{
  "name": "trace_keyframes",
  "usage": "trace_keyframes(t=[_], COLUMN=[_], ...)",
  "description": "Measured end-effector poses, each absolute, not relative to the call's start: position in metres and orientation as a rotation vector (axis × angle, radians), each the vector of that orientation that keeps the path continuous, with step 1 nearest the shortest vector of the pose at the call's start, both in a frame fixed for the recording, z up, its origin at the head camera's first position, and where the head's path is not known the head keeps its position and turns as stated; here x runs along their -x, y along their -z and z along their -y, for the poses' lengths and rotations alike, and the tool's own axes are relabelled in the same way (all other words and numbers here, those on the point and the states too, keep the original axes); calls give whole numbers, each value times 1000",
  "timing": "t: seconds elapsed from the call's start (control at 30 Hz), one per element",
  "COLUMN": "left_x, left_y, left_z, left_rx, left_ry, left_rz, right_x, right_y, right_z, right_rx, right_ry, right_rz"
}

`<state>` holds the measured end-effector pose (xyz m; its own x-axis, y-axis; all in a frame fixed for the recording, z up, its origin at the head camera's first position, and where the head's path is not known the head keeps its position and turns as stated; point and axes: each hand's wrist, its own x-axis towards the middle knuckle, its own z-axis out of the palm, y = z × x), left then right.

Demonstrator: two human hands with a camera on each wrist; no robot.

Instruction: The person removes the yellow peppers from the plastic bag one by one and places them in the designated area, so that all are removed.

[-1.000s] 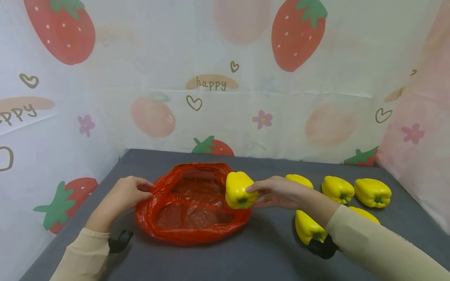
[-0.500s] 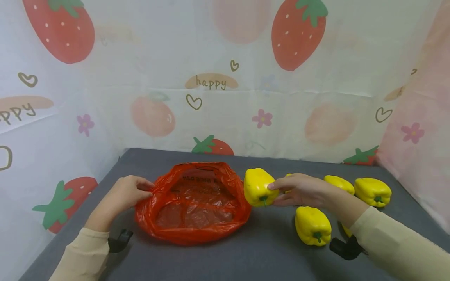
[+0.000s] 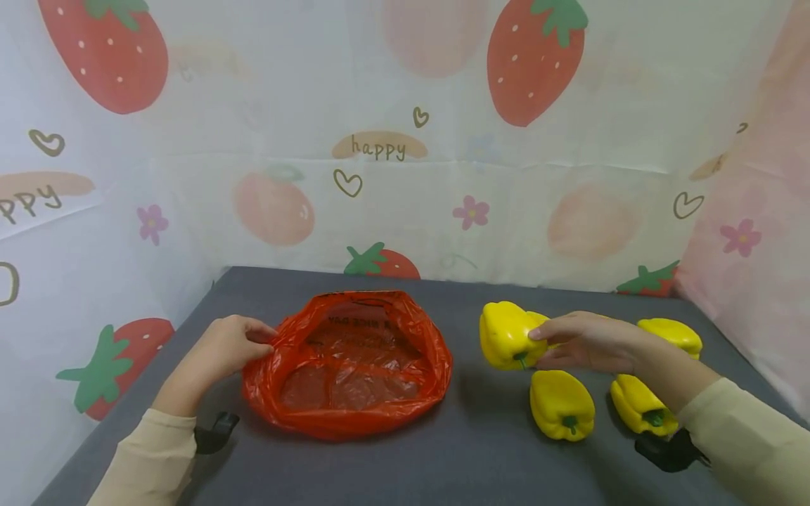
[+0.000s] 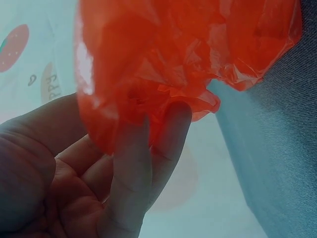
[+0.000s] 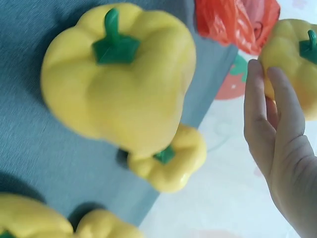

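Note:
My right hand (image 3: 588, 341) holds a yellow bell pepper (image 3: 506, 337) by its right side, above the table and to the right of a red plastic bag (image 3: 342, 426). The pepper's green stem points down toward me. In the right wrist view, straight fingers lie along the same held pepper (image 5: 287, 54). The bag stands with its mouth wide and dark print on its inner back wall. At its left rim, my left hand (image 3: 224, 351) pinches the plastic. The left wrist view shows thumb and fingers around the crumpled red film (image 4: 163, 49), which hides some fingertips.
Several more yellow peppers rest on the dark grey table (image 3: 405, 471) at the right: one in front (image 3: 562, 406), one by the right wrist (image 3: 642, 406), one farther back (image 3: 673, 335). Another is partly hidden behind the held pepper. Strawberry-printed cloth (image 3: 405, 91) encloses the back and sides.
My right hand has moved right with the pepper, from over the bag's right rim to above the other peppers. My left hand has stayed at the bag's left rim.

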<state>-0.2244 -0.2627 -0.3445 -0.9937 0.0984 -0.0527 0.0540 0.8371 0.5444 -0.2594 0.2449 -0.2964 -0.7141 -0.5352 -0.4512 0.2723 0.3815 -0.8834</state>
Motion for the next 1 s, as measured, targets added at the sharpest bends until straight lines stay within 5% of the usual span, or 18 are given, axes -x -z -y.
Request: trace_keyframes(t=[1.0], left_x=[222], left_y=[344], left_z=[267], left_rx=[-134], left_ry=[-849], left_rz=[-2945], right_x=[260], right_y=[293], right_z=[-358], right_rx=[281], right_ry=[1422], right_rz=[-1863])
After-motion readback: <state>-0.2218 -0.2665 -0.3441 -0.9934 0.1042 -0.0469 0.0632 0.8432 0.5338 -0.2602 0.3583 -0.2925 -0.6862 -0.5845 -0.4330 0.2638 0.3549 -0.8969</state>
